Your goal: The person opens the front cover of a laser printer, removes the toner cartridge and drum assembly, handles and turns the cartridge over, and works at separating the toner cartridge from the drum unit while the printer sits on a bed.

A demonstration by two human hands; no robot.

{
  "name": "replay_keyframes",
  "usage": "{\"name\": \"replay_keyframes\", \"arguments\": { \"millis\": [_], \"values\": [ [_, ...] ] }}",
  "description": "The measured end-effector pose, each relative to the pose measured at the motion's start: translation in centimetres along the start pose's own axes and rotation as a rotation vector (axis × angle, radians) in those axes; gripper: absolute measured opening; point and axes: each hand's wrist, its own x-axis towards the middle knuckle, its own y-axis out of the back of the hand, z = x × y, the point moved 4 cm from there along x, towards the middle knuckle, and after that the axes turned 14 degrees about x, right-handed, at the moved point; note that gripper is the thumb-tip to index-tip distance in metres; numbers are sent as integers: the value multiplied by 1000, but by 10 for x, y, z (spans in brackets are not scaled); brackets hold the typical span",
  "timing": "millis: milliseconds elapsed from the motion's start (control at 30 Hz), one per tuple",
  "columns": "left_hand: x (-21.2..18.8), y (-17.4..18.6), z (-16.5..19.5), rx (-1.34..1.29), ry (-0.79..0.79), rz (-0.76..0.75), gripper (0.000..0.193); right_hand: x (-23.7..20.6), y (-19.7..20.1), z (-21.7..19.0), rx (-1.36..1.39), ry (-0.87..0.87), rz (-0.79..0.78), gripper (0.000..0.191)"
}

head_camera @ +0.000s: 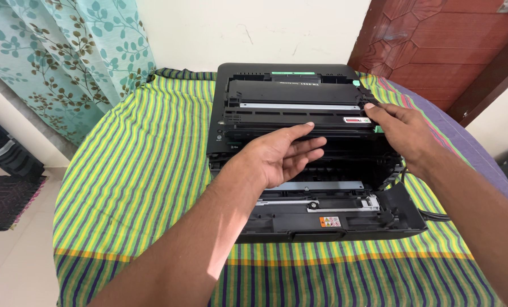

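left hand, right hand, toner cartridge, printer

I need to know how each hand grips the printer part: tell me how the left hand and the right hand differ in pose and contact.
The left hand is turned palm up with fingers spread, its fingertips under the front edge of the black cartridge unit; the right hand lies palm down. The left hand meets the unit near its middle; the right hand grips its right end, beside a small red label. Both are bare and touch the same unit above the open printer.

A home room: leafy curtain, wooden door, cloth-covered table (striped).
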Motion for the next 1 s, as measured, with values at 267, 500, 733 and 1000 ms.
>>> {"name": "replay_keyframes", "arguments": {
  "millis": [267,500,733,1000],
  "values": [
    [-1,-2,0,-82,30,25,23,1,-2,4,8,-13,18,48],
    [-8,-1,-1,91,26,85,24,4,-1,6,33,-17,21,49],
    [-9,2,-7,131,5,99,30,3,1,6,29,-20,2,52],
    [-38,18,-13,294,-65,216,37,5,4,12,-17,51,22,53]
  ]
}}
